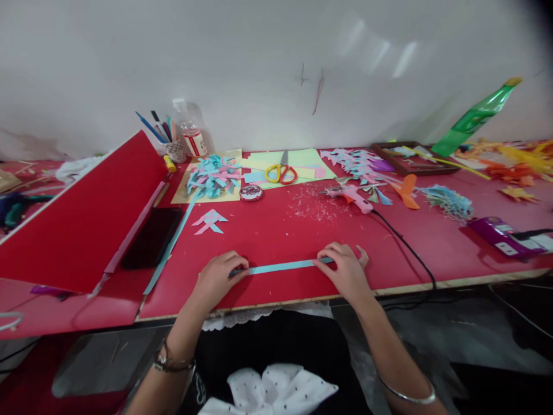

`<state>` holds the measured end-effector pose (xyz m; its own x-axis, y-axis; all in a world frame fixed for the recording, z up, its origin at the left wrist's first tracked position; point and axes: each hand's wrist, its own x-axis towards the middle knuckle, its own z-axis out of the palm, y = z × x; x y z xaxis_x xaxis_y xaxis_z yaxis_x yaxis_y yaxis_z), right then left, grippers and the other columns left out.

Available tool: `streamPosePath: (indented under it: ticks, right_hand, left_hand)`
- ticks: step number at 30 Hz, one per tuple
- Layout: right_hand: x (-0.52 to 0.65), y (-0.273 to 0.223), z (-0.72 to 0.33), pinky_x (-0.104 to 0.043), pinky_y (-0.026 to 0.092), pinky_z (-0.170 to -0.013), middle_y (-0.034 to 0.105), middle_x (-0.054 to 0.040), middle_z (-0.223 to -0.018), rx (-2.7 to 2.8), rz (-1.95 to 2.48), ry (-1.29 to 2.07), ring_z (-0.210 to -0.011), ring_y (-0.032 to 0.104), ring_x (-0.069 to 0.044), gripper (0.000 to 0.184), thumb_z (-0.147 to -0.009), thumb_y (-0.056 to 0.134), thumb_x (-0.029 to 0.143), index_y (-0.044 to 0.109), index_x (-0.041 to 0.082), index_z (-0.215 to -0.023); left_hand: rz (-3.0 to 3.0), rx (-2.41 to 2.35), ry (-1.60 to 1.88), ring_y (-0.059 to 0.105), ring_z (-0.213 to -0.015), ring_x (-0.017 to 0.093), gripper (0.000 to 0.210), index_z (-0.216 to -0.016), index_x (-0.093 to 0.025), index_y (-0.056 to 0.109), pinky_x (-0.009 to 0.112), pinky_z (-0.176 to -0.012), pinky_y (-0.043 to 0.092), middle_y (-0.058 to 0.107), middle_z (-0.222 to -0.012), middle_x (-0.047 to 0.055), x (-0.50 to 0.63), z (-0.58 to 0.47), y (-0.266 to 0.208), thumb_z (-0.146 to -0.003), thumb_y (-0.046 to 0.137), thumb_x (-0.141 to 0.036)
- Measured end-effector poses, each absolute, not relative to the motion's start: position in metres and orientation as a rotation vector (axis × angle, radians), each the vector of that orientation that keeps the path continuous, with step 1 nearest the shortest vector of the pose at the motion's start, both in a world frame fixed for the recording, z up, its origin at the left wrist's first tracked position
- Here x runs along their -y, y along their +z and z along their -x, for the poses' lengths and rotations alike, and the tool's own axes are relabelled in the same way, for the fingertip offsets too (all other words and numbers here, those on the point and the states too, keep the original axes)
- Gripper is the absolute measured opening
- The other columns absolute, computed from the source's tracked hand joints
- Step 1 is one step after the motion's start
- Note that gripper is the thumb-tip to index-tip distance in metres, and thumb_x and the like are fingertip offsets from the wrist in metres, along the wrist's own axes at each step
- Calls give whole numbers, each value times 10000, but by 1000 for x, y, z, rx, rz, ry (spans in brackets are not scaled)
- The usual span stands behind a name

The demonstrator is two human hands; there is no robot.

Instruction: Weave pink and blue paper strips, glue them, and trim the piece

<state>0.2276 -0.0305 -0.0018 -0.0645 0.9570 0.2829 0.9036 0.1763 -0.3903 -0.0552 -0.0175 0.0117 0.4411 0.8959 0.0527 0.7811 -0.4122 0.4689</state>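
A narrow light-blue paper strip (283,267) stretches flat and level between my two hands, near the front edge of the red table (268,230). My left hand (222,274) pinches the strip's left part between thumb and fingers. Toward the other end, my right hand (343,268) pinches it the same way, and a short end pokes out past the fingertips. A woven pink and blue paper piece (210,221) lies just beyond my left hand. Farther back is a pile of folded blue and pink paper pieces (215,176) on a tan sheet (179,193).
Scissors (281,172) rest on pale green paper (317,158). A pink glue gun (354,197) trails a black cord to the right. On the left are a phone (153,237) and a leaning red board (95,213). A green bottle (475,121) tilts at the back right.
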Motion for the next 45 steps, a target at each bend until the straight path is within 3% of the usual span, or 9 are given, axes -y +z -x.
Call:
streamPosePath:
  ticks: [12,22,29,35,37,40,45]
  right_hand:
    - [30,-8,-240,-452,141,-869,578,9,-822,1954,1826,111,-815,498,-184,238,-802,452,418,578,230,-727]
    - [29,-10,-241,-456,159,-855,575,-8,-812,1962,1777,92,-810,496,-192,286,-810,416,446,579,226,-725]
    - [28,-9,-239,-443,182,-855,572,0,-796,1946,1792,76,-805,498,-182,259,-805,432,413,582,225,-709]
    - [29,-10,-236,-467,174,-867,564,2,-803,1933,1808,84,-810,505,-187,201,-793,459,370,570,223,-711]
    - [28,-10,-237,-474,181,-863,565,1,-797,1945,1806,75,-809,510,-189,193,-793,454,358,564,222,-711]
    - [30,-9,-236,-487,185,-869,576,-21,-848,1934,1809,-23,-833,515,-200,170,-805,435,335,564,224,-797]
    - [51,-1,-195,-503,124,-928,574,-92,-1007,1986,1718,-241,-953,500,-231,229,-827,416,271,547,198,-1000]
  left_hand:
    - [-2280,-1511,476,532,-834,149,225,-898,-212,566,257,-751,417,550,-900,29,31,91,4,-863,360,-294]
    - [-2214,-1685,581,547,-847,165,261,-905,-210,553,278,-748,440,550,-904,41,44,105,9,-865,329,-336]
    - [-2322,-1750,655,525,-885,174,271,-928,-196,553,307,-806,438,513,-922,58,42,112,5,-856,293,-221]
    - [-2655,-1796,424,506,-981,218,326,-1072,-213,547,362,-839,408,536,-1097,93,54,81,9,-840,329,-140]
    - [-2759,-1600,325,482,-1052,213,337,-1173,-258,478,384,-898,369,536,-1168,55,61,63,8,-861,356,-220]
    - [-2793,-1513,300,392,-1176,208,475,-1300,-203,328,385,-987,285,451,-1286,75,70,44,5,-856,377,-364]
    - [-2780,-1556,322,342,-1221,220,560,-1323,-184,290,398,-999,263,418,-1314,94,75,38,1,-834,380,-442]
